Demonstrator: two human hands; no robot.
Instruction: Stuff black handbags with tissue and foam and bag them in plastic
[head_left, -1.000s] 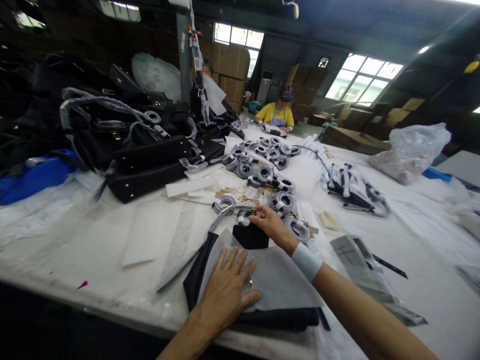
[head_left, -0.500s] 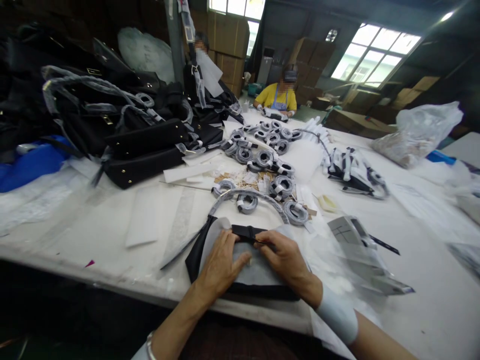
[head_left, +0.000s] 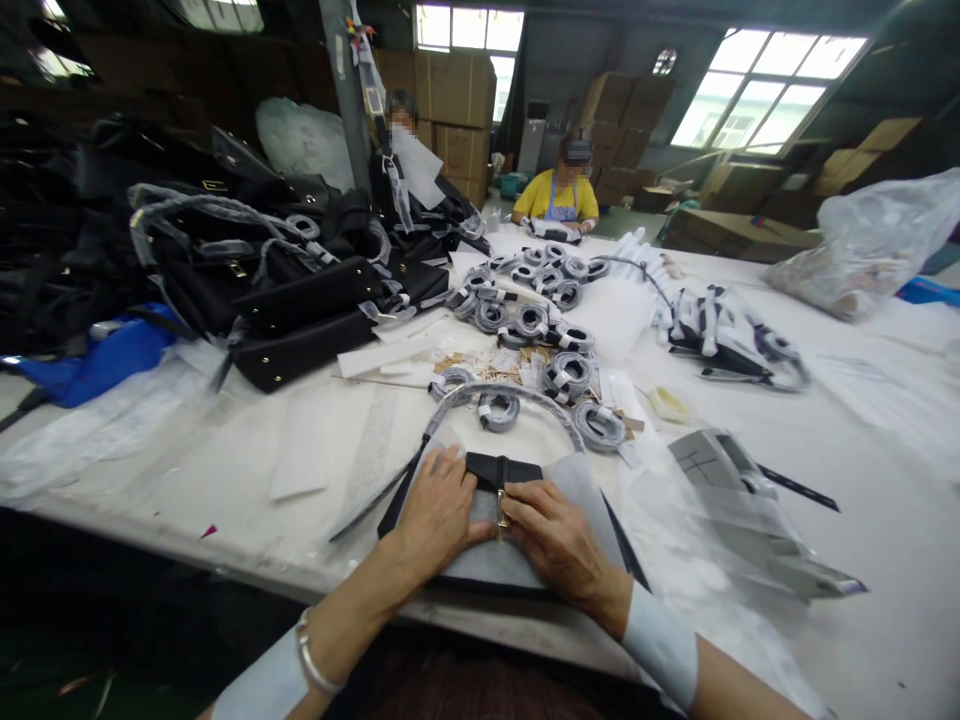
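A black handbag lies at the table's front edge, a pale protective sheet over its face. Its wrapped handle arches up behind it. A short black flap at the top middle carries a gold-coloured metal clasp. My left hand rests on the sheet at the left, fingers outstretched and thumb pointing toward the clasp. With thumb and fingers, my right hand pinches the clasp from the right; its fingertips partly cover the metal.
Black bags are heaped at the left. Several coiled, wrapped straps lie beyond the handbag. To the right are a creased grey sheet, another bag with wrapped parts and a filled plastic bag. A person in yellow sits across the table.
My right hand has moved slightly down from the flap's edge; the gold clasp now shows at its fingertips. The flap lies lower over the sheet. My left hand stays on the bag.
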